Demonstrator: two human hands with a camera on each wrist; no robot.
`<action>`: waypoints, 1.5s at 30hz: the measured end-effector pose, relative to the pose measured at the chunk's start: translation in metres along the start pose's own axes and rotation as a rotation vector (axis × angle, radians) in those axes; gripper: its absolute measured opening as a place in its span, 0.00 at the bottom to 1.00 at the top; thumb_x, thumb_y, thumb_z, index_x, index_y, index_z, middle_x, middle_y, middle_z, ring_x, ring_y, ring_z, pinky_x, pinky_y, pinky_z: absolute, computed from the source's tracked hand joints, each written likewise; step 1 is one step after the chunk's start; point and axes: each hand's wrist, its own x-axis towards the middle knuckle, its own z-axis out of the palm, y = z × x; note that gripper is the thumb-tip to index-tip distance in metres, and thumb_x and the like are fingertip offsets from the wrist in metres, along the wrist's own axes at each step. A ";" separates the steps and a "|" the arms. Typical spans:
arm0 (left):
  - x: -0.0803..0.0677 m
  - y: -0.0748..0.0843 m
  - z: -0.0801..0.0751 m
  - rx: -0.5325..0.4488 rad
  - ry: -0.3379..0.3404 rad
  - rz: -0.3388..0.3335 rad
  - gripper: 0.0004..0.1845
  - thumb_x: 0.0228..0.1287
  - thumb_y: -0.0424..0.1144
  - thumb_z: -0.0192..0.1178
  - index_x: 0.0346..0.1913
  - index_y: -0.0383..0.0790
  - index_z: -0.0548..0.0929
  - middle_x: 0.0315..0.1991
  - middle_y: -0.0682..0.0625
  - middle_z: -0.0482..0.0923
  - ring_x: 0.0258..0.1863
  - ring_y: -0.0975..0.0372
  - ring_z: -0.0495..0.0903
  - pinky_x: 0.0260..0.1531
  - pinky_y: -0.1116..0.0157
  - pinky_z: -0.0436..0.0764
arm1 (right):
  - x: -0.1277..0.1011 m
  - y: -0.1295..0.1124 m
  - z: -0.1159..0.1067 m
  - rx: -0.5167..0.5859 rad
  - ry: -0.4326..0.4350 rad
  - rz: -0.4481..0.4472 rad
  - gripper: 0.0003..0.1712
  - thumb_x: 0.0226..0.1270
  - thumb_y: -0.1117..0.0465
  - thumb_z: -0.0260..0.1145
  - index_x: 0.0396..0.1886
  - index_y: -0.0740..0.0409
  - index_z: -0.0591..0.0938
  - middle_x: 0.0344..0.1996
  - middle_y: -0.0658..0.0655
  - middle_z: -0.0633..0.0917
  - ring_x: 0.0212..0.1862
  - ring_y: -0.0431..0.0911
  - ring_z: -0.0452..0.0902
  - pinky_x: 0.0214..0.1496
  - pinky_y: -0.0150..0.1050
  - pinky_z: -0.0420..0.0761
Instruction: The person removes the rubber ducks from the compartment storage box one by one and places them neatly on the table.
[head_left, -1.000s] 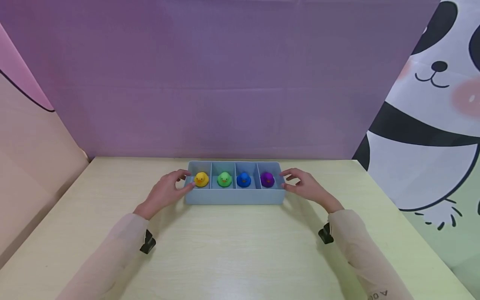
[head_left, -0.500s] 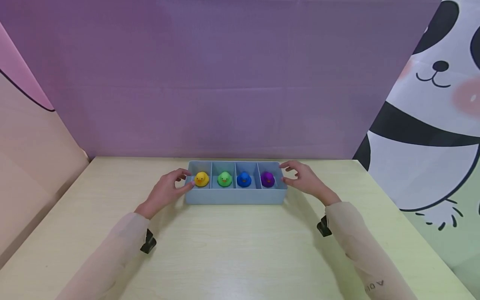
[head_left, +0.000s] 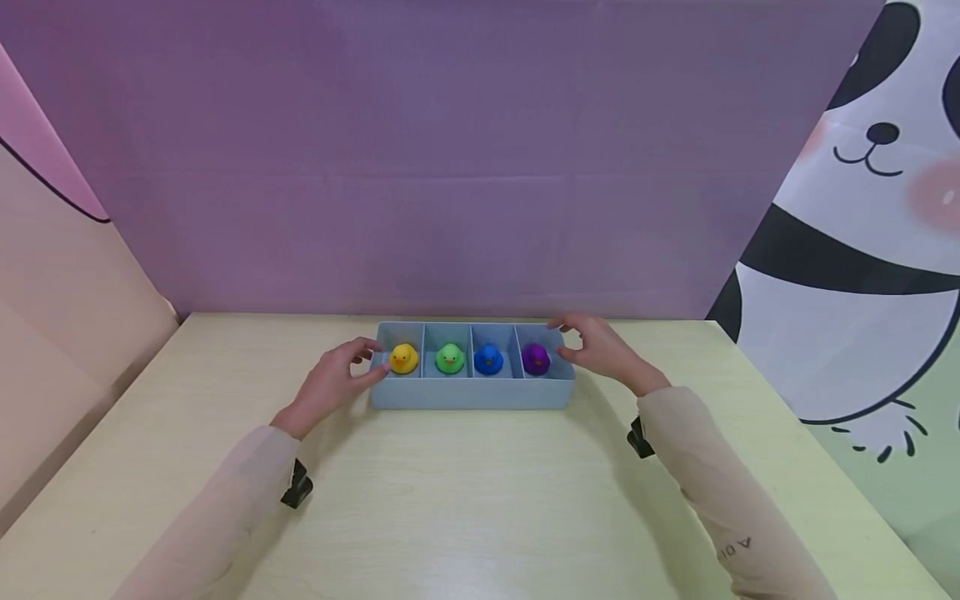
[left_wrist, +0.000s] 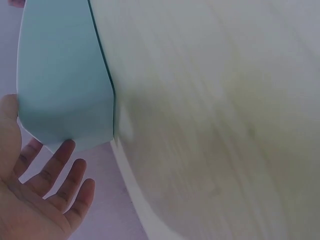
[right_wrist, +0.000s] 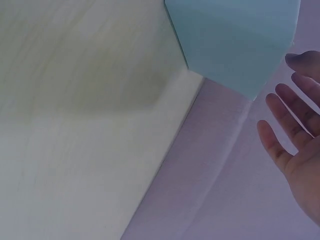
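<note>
A light blue box [head_left: 468, 394] with a row of compartments stands near the table's back edge. From left to right its compartments hold a yellow rubber duck [head_left: 403, 358], a green one [head_left: 449, 358], a blue one [head_left: 488, 359] and a purple one [head_left: 536, 359]. At the box's left end my left hand [head_left: 332, 382] rests with thumb and index fingertip at the rim; in the left wrist view its other fingers are spread by the end wall. My right hand [head_left: 600, 346], fingers loosely bent and holding nothing, hovers over the right end, beside the purple duck.
The pale wooden table [head_left: 465, 500] extends in front of the box. A purple backdrop [head_left: 465, 167] rises right behind it, and a panda print [head_left: 862, 250] covers the right side. Both sleeves carry black wrist devices [head_left: 297, 485].
My right hand has lifted off the box's right end and moved back and left, over its rim. The left hand and the ducks have stayed in place.
</note>
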 end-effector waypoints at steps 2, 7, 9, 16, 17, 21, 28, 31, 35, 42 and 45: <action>0.000 0.000 0.000 0.000 -0.003 -0.002 0.22 0.60 0.50 0.59 0.54 0.43 0.73 0.52 0.40 0.76 0.51 0.47 0.74 0.49 0.49 0.75 | 0.003 0.000 0.002 -0.025 -0.008 -0.012 0.21 0.54 0.69 0.64 0.50 0.67 0.76 0.49 0.64 0.79 0.50 0.59 0.75 0.54 0.55 0.73; -0.001 0.001 0.001 -0.005 -0.004 -0.009 0.22 0.60 0.49 0.59 0.54 0.42 0.73 0.52 0.39 0.76 0.52 0.47 0.74 0.49 0.49 0.75 | 0.009 0.001 0.006 -0.101 -0.041 -0.032 0.19 0.53 0.70 0.64 0.48 0.67 0.77 0.47 0.64 0.80 0.48 0.57 0.75 0.54 0.53 0.73; -0.001 0.002 0.001 -0.005 -0.004 -0.016 0.22 0.60 0.48 0.59 0.54 0.42 0.73 0.52 0.39 0.76 0.52 0.47 0.74 0.49 0.49 0.75 | 0.011 0.001 0.007 -0.130 -0.058 -0.048 0.19 0.53 0.71 0.63 0.47 0.67 0.77 0.46 0.64 0.80 0.48 0.57 0.75 0.53 0.53 0.74; -0.001 0.004 0.000 -0.003 -0.012 -0.020 0.23 0.60 0.48 0.58 0.55 0.40 0.73 0.52 0.39 0.75 0.52 0.47 0.73 0.49 0.49 0.74 | 0.016 0.001 0.014 -0.186 -0.105 -0.069 0.18 0.52 0.71 0.65 0.45 0.66 0.78 0.44 0.63 0.80 0.47 0.57 0.76 0.52 0.50 0.76; -0.001 0.004 0.000 -0.001 -0.011 -0.020 0.23 0.61 0.48 0.58 0.55 0.40 0.73 0.52 0.39 0.75 0.52 0.47 0.73 0.50 0.49 0.74 | 0.016 0.001 0.015 -0.197 -0.106 -0.073 0.18 0.52 0.71 0.65 0.45 0.66 0.79 0.44 0.62 0.80 0.47 0.56 0.76 0.52 0.50 0.76; -0.001 0.004 -0.001 0.002 -0.011 -0.021 0.23 0.61 0.48 0.58 0.55 0.40 0.72 0.53 0.39 0.75 0.52 0.47 0.73 0.50 0.49 0.74 | 0.017 0.001 0.019 -0.240 -0.099 -0.098 0.18 0.50 0.72 0.67 0.44 0.65 0.80 0.42 0.61 0.81 0.46 0.54 0.76 0.51 0.49 0.76; -0.001 0.004 -0.001 -0.005 -0.017 -0.027 0.23 0.60 0.48 0.58 0.55 0.41 0.72 0.53 0.39 0.75 0.52 0.47 0.73 0.50 0.49 0.74 | 0.020 0.004 0.024 -0.294 -0.112 -0.087 0.17 0.49 0.71 0.68 0.42 0.63 0.81 0.41 0.59 0.81 0.45 0.53 0.76 0.51 0.48 0.76; -0.002 0.005 -0.001 -0.007 -0.023 -0.035 0.23 0.60 0.49 0.58 0.55 0.41 0.72 0.53 0.39 0.75 0.52 0.47 0.73 0.50 0.49 0.74 | 0.021 0.004 0.025 -0.308 -0.125 -0.075 0.17 0.49 0.71 0.68 0.42 0.62 0.81 0.41 0.58 0.81 0.45 0.52 0.76 0.52 0.48 0.76; -0.002 0.005 -0.001 -0.009 -0.022 -0.032 0.23 0.60 0.48 0.58 0.55 0.41 0.72 0.53 0.39 0.75 0.52 0.47 0.73 0.50 0.49 0.74 | 0.023 0.003 0.025 -0.321 -0.140 -0.076 0.17 0.49 0.70 0.69 0.42 0.62 0.81 0.42 0.58 0.81 0.46 0.52 0.77 0.52 0.48 0.76; -0.001 0.005 0.000 -0.014 -0.021 -0.034 0.23 0.61 0.48 0.58 0.56 0.41 0.72 0.54 0.39 0.74 0.52 0.47 0.73 0.50 0.49 0.74 | 0.025 0.003 0.024 -0.354 -0.169 -0.073 0.17 0.49 0.69 0.69 0.43 0.60 0.81 0.42 0.58 0.80 0.46 0.52 0.76 0.52 0.49 0.76; -0.001 0.005 0.000 -0.013 -0.017 -0.030 0.23 0.61 0.48 0.58 0.55 0.41 0.72 0.54 0.39 0.75 0.52 0.47 0.73 0.51 0.49 0.74 | 0.026 0.004 0.025 -0.372 -0.175 -0.078 0.18 0.49 0.69 0.69 0.43 0.59 0.81 0.43 0.58 0.80 0.45 0.52 0.76 0.51 0.49 0.76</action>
